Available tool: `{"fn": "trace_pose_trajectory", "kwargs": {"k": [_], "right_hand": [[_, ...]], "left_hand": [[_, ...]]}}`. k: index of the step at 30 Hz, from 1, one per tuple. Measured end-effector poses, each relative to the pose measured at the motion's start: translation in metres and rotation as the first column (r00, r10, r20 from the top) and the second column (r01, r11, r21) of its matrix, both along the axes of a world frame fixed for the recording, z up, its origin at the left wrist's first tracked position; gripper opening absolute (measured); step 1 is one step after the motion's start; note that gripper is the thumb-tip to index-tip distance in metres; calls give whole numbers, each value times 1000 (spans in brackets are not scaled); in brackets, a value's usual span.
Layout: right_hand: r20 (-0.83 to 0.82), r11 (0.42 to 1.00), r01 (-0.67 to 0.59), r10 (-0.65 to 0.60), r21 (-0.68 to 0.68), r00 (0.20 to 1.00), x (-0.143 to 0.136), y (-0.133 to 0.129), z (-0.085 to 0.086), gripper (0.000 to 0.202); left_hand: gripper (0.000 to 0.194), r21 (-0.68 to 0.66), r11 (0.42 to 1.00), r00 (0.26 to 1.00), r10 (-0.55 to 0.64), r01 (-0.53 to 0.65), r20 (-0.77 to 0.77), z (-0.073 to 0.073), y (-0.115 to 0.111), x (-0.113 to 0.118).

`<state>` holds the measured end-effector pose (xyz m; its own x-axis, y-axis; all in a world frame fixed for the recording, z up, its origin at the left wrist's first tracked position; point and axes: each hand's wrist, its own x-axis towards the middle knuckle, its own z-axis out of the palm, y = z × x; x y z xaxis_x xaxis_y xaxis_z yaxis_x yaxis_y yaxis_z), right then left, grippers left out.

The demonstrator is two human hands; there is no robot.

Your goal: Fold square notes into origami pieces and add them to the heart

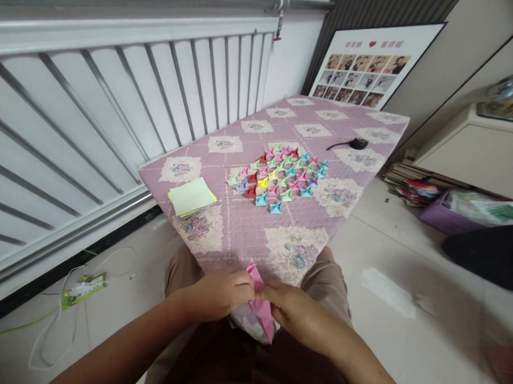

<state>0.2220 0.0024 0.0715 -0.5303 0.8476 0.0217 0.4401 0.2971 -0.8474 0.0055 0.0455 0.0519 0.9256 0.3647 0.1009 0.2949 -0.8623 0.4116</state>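
A pink sheet of origami paper (263, 309), folded to a long shape with pointed ends, is held between my two hands over the near corner of the table. My left hand (224, 294) is closed on its left side, fingers curled round the edge. From the right, my right hand (290, 310) pinches the same paper near its middle, the thumb on top. Farther up the table lie several small folded paper pieces (275, 207) in rows, in blue, green, pink, red, yellow and purple. A stack of square paper (192, 197), pale green on top, lies to their left.
The table (241, 231) has a purple floral cloth. A black object with a cable (357, 144) lies toward its far right. A white radiator (158, 87) runs along the left, with a power strip (84, 288) on the floor. A photo board (377, 66) leans behind; a purple bin (444, 212) stands right.
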Motion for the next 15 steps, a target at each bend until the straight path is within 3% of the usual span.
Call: {"fn": "trace_pose_trajectory", "kwargs": {"k": [3, 6, 15], "right_hand": [[0, 986, -159, 160, -51, 987, -1, 2, 7, 31], [-15, 974, -217, 217, -67, 976, -3, 2, 11, 37], [-17, 985, -173, 172, -14, 985, 4, -3, 5, 43]], "left_hand": [[26, 6, 998, 998, -61, 61, 8, 2, 0, -1], [28, -21, 996, 996, -87, 88, 27, 6, 1, 0], [19, -348, 936, 990, 100, -60, 100, 22, 3, -2]]}}
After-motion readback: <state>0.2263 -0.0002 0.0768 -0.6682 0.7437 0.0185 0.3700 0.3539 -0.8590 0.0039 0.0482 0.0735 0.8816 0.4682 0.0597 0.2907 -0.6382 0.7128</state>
